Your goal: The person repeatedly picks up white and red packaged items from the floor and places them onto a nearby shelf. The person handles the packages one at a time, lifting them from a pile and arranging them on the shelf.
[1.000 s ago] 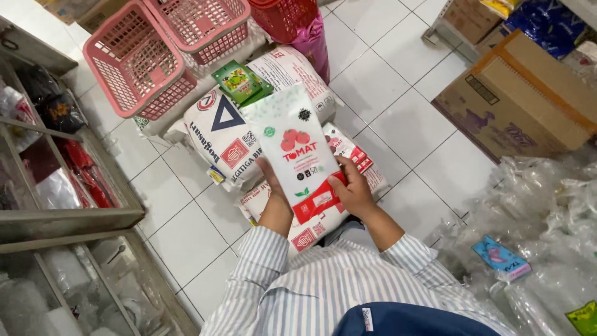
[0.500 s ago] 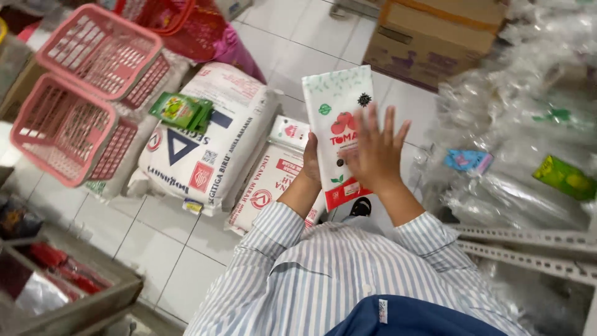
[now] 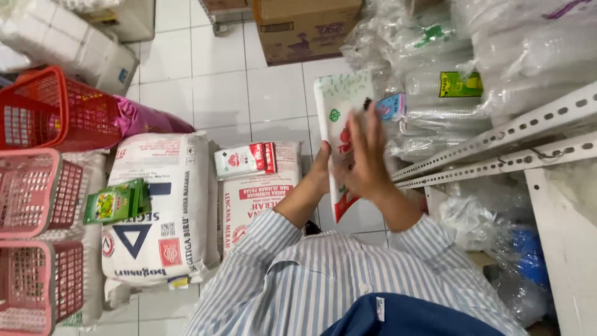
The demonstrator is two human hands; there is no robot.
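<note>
I hold a flat white plastic packet (image 3: 339, 106) with red and green print upright in front of me, over the tiled floor. My left hand (image 3: 322, 171) grips its left edge from behind, mostly hidden by the packet. My right hand (image 3: 367, 155) lies flat on its front with the fingers spread. The packet's top edge reaches toward the clear plastic bags (image 3: 435, 118) stacked on the metal shelf (image 3: 491, 146) at my right.
Large white flour sacks (image 3: 161, 211) lie on the floor to the left, with a small green packet (image 3: 115, 202) and a red-and-white packet (image 3: 242, 160) on top. Red and pink baskets (image 3: 37, 180) stand at the far left. A cardboard box (image 3: 305, 28) sits ahead.
I have turned to the right, lifting the packet off the sacks and carrying it toward the shelf of plastic bags. My right hand has gone from gripping its edge to lying flat on it.
</note>
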